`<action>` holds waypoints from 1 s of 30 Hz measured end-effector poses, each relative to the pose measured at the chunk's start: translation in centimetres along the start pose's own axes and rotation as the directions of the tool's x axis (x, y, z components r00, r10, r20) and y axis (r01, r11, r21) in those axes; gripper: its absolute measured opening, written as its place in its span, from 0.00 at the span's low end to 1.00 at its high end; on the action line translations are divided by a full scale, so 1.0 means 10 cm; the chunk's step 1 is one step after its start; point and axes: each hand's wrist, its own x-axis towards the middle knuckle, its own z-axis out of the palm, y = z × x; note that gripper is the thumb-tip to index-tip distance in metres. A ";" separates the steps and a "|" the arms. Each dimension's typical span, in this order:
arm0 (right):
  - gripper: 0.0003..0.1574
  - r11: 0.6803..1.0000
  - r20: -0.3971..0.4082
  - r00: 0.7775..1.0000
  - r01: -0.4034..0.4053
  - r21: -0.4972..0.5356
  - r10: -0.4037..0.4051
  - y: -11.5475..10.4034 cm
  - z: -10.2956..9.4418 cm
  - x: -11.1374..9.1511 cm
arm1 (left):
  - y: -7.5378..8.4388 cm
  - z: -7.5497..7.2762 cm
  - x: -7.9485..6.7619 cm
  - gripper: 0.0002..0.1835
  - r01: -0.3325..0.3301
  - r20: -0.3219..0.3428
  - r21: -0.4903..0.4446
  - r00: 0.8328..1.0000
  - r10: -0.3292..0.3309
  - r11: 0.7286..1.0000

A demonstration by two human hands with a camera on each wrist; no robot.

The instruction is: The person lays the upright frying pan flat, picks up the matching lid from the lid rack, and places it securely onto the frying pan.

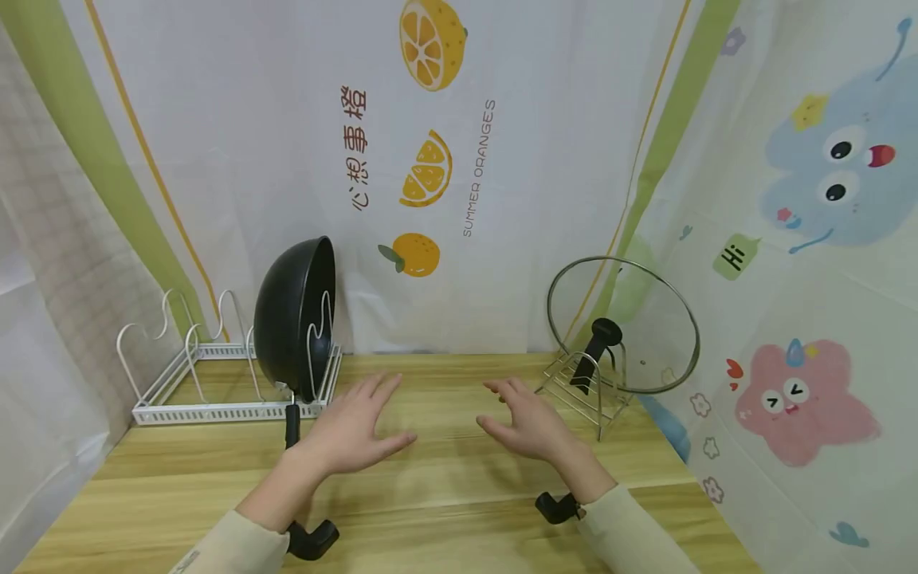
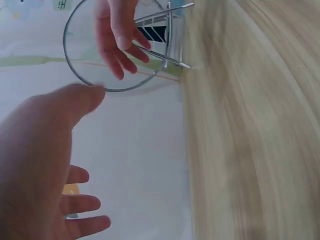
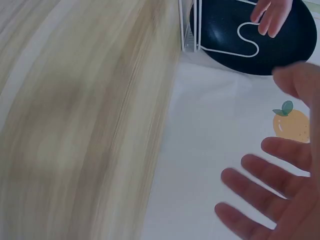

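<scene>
A black wok [image 1: 287, 311] stands on its side in a white rack [image 1: 222, 413], handle pointing down toward the front. Just right of that handle, apart from it or in front of it, hovers my left hand [image 1: 351, 430], fingers extended and holding nothing. On the right, a glass lid [image 1: 653, 319] with a black knob leans in a small wire stand [image 1: 598, 406]. My right hand [image 1: 527, 422] is in the air left of the stand, its fingers loosely extended and nothing in them. In the left wrist view the right hand [image 2: 120, 35] overlaps the lid.
All of this is on a wood-grain table [image 1: 445, 470]. A white curtain [image 1: 287, 159] printed with oranges hangs behind it, and a cartoon-printed cloth [image 1: 717, 359] hangs at the right. Black wrist camera mounts [image 1: 311, 540] show below both wrists.
</scene>
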 end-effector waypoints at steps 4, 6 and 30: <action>0.32 0.985 -0.045 0.999 -0.011 0.174 0.019 -0.04 0.03 0.03 | 0.05 -0.08 -0.03 0.41 0.004 -0.066 -0.126 0.998 -0.012 0.992; 0.30 0.968 -0.058 0.998 -0.008 0.252 0.023 -0.06 0.03 0.05 | 0.07 -0.13 -0.06 0.37 0.021 -0.083 -0.201 0.996 -0.038 0.979; 0.25 0.639 0.096 0.995 -0.078 0.766 0.006 -0.32 0.27 0.31 | -0.13 -0.60 -0.68 0.22 0.032 -0.251 -0.475 0.953 -0.170 0.879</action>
